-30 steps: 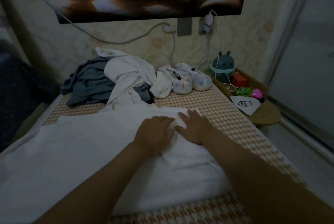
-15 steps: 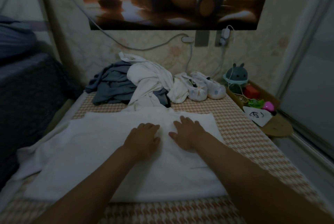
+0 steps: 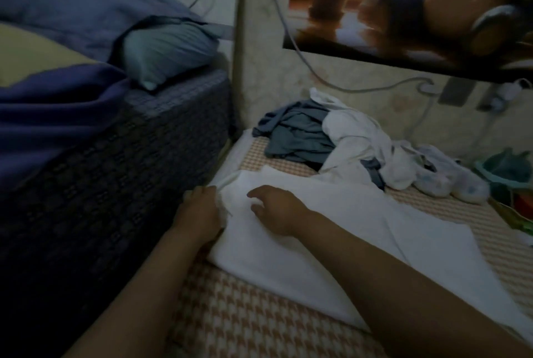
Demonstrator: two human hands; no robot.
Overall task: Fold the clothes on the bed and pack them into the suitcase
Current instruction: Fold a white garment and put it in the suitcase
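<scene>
- Head view, the hands: the left hand (image 3: 199, 213) sits at the left edge of a white garment (image 3: 331, 230); its fingers (image 3: 202, 191) are together and curled onto that edge, which bunches up just beside them, so it grips the cloth there.
- The right hand (image 3: 278, 210) lies on top of the same garment, close beside the left hand but apart from it; its fingers are bent and a little spread, tips down on the cloth; the blur does not show whether they pinch a fold or only press.
- Both forearms reach in from the lower edge of the picture; the right one crosses over the near part of the garment.
- Head view, the task's things: the white garment is spread flat on the bed (image 3: 245, 317), which has a brown-and-white checked sheet; its left side is lifted slightly at the hands.
- Behind it, against the wall, lies an unfolded heap: a grey garment (image 3: 297, 141) on the left, touching crumpled white clothes (image 3: 354, 135) on the right.
- Just right of the heap sit two small pale shoes (image 3: 450, 184).
- Head view, the surroundings: a taller bed (image 3: 121, 155) with a dark patterned side stands on the left, carrying a blue blanket (image 3: 57, 115) and a bluish pillow (image 3: 167, 46); a poster (image 3: 403, 11) hangs on the wall, with a cable (image 3: 375, 89) running below it.
</scene>
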